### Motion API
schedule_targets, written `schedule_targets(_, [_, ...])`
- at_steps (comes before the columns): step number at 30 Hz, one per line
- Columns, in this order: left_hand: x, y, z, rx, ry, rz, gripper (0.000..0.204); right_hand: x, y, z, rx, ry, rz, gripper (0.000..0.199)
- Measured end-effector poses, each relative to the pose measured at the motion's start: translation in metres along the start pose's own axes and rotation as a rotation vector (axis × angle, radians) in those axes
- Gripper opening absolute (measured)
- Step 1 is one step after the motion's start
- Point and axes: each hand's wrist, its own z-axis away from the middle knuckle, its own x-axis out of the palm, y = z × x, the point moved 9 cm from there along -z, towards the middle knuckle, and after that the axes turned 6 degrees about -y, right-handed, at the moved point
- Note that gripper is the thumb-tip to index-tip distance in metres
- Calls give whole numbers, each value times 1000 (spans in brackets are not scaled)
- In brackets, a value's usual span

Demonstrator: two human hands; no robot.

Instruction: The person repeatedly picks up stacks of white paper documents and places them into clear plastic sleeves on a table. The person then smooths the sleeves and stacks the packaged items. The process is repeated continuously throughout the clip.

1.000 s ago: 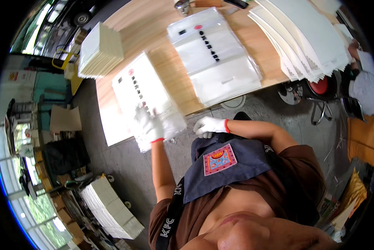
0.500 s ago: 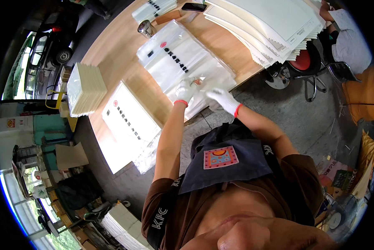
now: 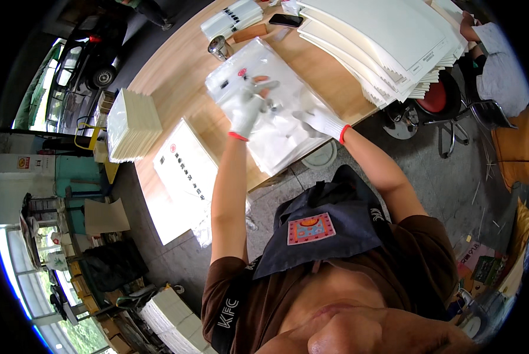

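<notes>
A stack of clear plastic bags (image 3: 294, 144) with dark printed marks and a red emblem lies on the wooden table in front of me. Over its middle is my left hand (image 3: 248, 109), in a white glove with bare fingertips, blurred by motion, its fingers apart. At the stack's right side my right hand (image 3: 322, 122), also white-gloved, rests with fingers stretched out on the plastic. Neither hand visibly holds anything. To the left lies a white printed sheet or board stack (image 3: 179, 177), with crumpled clear plastic (image 3: 202, 227) hanging at its near corner.
A tall cream stack (image 3: 133, 124) stands at the table's left edge. Farther back are a metal cup (image 3: 220, 48), a brown block (image 3: 248, 33), a phone (image 3: 286, 20) and rolled plastic bags (image 3: 232, 19). Large white sheets (image 3: 364, 41) fill the back right, near a seated person (image 3: 500, 65).
My left hand has moved away from me across the bags, its fingers spreading. My right hand has come to rest on the bags' right side. The near end of the plastic lies flatter.
</notes>
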Motion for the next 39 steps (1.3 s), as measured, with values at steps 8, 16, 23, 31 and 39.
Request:
schedule_targets(8, [162, 83, 74, 460, -198, -546, 24, 19, -30, 2, -601, 494, 659, 20])
schedule_targets(16, [171, 61, 45, 395, -196, -491, 22, -29, -42, 106, -306, 213, 971, 15])
schedule_targets(23, [152, 18, -12, 86, -189, 212, 27, -171, -72, 262, -519, 1024, 1369, 31])
schedule_targets(31, [195, 47, -45, 89, -405, 323, 40, -182, -98, 288, -885, 894, 1647, 20])
schedule_targets(39, [156, 53, -18, -282, -200, 438, 33, -64, -117, 295, -765, 599, 1241, 49])
